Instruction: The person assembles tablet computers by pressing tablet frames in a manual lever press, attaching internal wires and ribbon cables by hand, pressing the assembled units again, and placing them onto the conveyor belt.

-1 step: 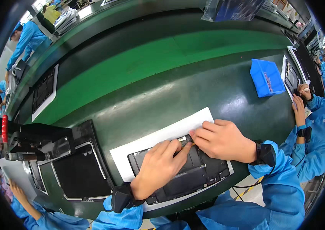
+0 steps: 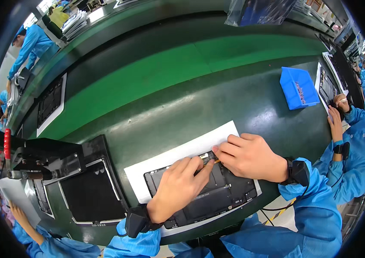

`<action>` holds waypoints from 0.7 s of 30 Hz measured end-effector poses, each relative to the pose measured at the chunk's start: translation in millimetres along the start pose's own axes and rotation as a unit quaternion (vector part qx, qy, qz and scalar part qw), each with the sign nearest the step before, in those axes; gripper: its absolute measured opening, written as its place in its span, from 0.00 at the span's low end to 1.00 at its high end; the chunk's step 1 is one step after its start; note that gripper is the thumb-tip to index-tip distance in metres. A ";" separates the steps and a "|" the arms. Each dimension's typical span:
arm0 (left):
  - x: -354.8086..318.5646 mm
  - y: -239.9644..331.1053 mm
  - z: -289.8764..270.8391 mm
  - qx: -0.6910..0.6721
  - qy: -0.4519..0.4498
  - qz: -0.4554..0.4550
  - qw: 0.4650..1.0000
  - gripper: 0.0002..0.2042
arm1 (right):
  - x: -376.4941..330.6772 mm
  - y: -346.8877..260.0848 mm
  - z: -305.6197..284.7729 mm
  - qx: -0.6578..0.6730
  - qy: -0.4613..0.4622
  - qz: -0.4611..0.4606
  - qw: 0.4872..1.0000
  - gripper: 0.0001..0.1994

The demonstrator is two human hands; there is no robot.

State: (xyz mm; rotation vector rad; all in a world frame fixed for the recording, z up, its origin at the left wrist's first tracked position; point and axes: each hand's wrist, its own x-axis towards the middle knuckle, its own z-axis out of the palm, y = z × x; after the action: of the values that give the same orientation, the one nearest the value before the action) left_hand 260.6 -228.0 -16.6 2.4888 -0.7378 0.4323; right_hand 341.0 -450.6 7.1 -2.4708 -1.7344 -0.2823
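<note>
- Green desk (image 2: 156, 81) curves across the view, with a brighter green strip running through its middle.
- At 6 o'clock on the desk lies a white sheet (image 2: 178, 157), and on it an opened dark laptop base (image 2: 217, 198) with its inner parts showing.
- Left hand (image 2: 178, 189) rests flat on the laptop base, fingers stretched toward 1 o'clock, index fingertip pressing near the base's top edge; it grips nothing that can be seen.
- Right hand (image 2: 249, 157) comes in from 4 o'clock, fingers narrowed in a pinch on a thin orange-tipped tool (image 2: 215, 162), whose tip meets the base just beside the left index finger.
- Both wrists carry black straps over blue sleeves.
- At 9 o'clock of the laptop base sits a black fixture (image 2: 88, 189) holding another dark panel, with a red-handled clamp (image 2: 7, 144) further toward 9 o'clock.
- At 2 o'clock, well apart, stands a blue bin (image 2: 296, 88).
- At 3 o'clock a co-worker's hand (image 2: 335, 124) rests by another dark unit.
</note>
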 end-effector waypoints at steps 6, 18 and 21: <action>1.0 1.5 0.9 -0.001 0.008 -0.001 1.000 0.13 | -23.5 3.5 0.9 0.063 0.123 0.048 0.989 0.22; 8.5 3.2 4.3 0.028 -0.004 -0.002 1.000 0.15 | -29.7 -6.4 7.9 0.045 0.125 0.029 0.991 0.13; 8.2 3.1 4.1 0.042 -0.017 0.006 0.999 0.19 | -32.7 -6.8 6.7 0.039 0.125 0.036 0.991 0.12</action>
State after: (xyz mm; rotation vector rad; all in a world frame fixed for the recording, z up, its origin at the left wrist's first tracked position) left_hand 266.0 -235.9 -15.3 2.5769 -0.7617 0.4344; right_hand 324.4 -477.1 -6.6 -2.3220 -1.5233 -0.4842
